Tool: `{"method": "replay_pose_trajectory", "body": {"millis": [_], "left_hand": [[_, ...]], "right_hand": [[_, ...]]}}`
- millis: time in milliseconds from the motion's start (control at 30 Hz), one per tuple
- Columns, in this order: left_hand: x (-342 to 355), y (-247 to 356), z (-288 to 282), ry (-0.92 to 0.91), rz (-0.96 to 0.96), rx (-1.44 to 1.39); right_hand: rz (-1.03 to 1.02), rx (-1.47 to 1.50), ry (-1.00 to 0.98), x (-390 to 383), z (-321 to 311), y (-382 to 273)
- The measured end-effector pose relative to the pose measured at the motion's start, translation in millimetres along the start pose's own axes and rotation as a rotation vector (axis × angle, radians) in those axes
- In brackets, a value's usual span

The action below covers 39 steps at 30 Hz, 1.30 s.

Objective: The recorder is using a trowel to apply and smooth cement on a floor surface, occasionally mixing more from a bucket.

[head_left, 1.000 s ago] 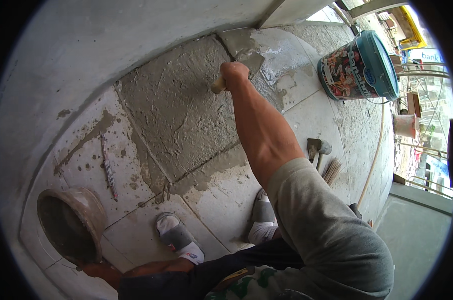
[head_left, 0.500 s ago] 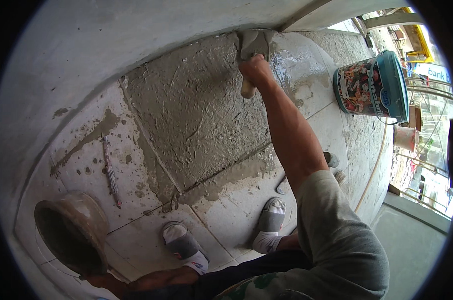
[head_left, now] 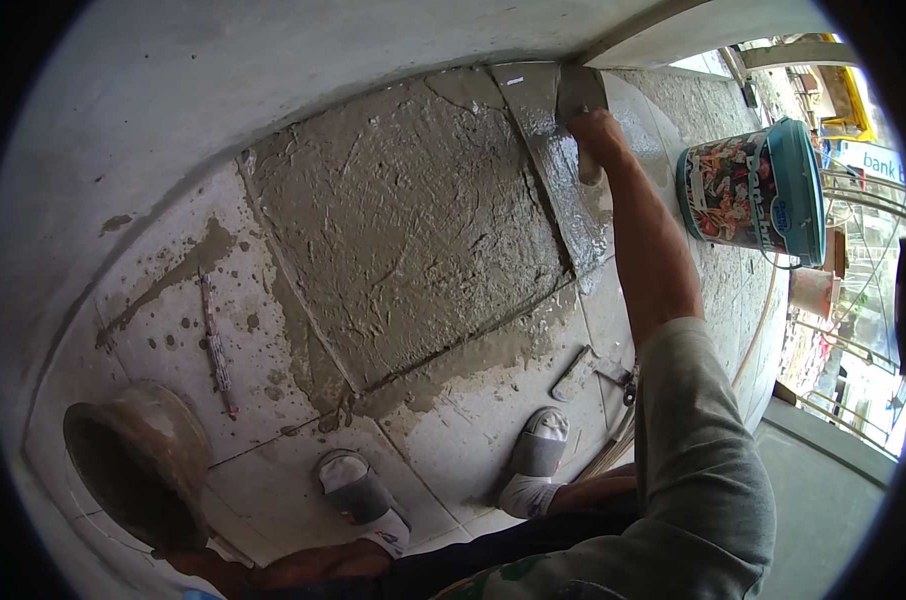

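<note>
My right hand (head_left: 595, 130) is wrapped round the wooden handle of a trowel. The trowel's blade (head_left: 579, 92) lies low over a wet, shiny floor tile (head_left: 565, 185), close to the wall. Left of that tile spreads a bed of rough wet grey mortar (head_left: 403, 230), with a straight gap along the tile's edge. At the lower left, a mortar-stained bucket (head_left: 178, 425) leans with its mouth turned toward the left. My left hand (head_left: 181, 558) is at the bucket's lower rim and seems to grip it, its fingers partly hidden.
A teal-rimmed printed pail (head_left: 738, 190) stands at the right. A speckled stick-like tool (head_left: 217, 350) lies on the splattered tiles (head_left: 163, 350). Near my slippered feet (head_left: 539, 440) rest a hand tool (head_left: 573, 372) and a brush or broom (head_left: 608, 455). A wall (head_left: 223, 70) borders the mortar.
My right hand has moved the trowel right, off the mortar's far corner and onto the wet tile. The mortar's right edge and the tool by my foot now show. My left hand stays at the bucket.
</note>
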<state>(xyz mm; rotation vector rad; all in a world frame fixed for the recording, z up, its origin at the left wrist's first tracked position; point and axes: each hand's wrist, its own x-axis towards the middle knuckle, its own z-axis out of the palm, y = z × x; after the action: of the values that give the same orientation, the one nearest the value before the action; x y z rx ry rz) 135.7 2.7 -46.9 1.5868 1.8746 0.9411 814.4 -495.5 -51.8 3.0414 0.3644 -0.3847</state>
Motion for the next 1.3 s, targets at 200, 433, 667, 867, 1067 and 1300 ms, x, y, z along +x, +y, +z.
{"method": "replay_pose_trajectory", "body": {"millis": [200, 433, 667, 867, 1067, 1300], "left_hand": [[-21.9, 5.4, 9.5, -0.038, -0.04, -0.041], [-23.9, 13.2, -16.5, -0.024, -0.06, -0.06], [-36.9, 20.2, -11.1, -0.069, -0.093, -0.115], [-45.1, 27.2, -8.7, -0.092, -0.115, -0.171], [-54.1, 31.1, -17.5, -0.102, -0.143, -0.21], [-61.3, 38.8, -12.7, -0.144, -0.17, -0.252]], "right_hand": [[0.006, 0.027, 0.107, -26.0, 31.0, -18.0], [0.226, 0.141, 0.033, -86.7, -15.7, -63.0], [0.171, 0.222, -0.065, -33.2, -11.3, -52.5], [-0.009, 0.171, -0.194, -92.8, -24.8, -105.6], [0.254, 0.223, 0.031, -66.9, -15.0, -52.8], [0.142, 0.123, -0.156, -19.3, -14.6, -44.9]]}}
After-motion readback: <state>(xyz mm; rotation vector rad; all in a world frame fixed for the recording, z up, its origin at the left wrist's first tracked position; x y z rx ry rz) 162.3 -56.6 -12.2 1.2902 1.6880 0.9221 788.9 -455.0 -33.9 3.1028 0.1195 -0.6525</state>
